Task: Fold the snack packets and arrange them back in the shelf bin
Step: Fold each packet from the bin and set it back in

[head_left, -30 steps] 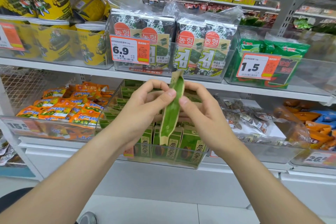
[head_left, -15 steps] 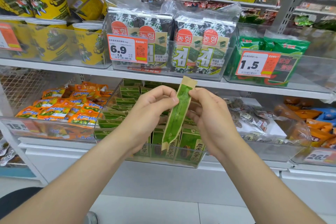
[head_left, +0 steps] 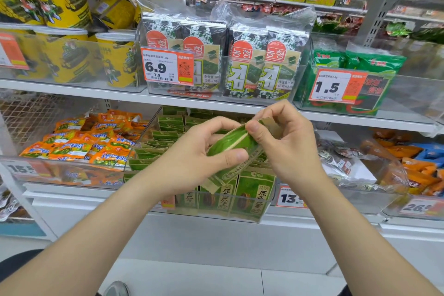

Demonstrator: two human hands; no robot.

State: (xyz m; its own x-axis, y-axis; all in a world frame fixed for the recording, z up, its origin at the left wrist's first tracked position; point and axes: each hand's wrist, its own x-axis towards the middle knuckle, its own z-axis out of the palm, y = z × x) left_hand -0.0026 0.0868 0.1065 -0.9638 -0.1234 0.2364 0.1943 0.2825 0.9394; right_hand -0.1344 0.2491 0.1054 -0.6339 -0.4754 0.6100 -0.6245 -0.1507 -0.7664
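A green snack packet [head_left: 234, 140] with tan edges is held tilted in front of the lower shelf, its top end to the upper right. My left hand [head_left: 194, 163] grips its lower half, thumb across the front. My right hand [head_left: 286, 144] pinches the top end between thumb and fingers. Behind and below stands a clear shelf bin [head_left: 216, 214] with several matching green packets [head_left: 254, 193] standing in rows.
An orange-packet bin [head_left: 16, 170] stands left of the green one, a bin of mixed bags [head_left: 355, 196] to its right. The upper shelf carries yellow tubs [head_left: 115, 55], seaweed packs [head_left: 252, 65] and green bags [head_left: 374, 67]. White floor lies below.
The packet has gone from upright to tilted, its top end swung to the right and down. My right hand has moved to the top end and both hands have dropped a little.
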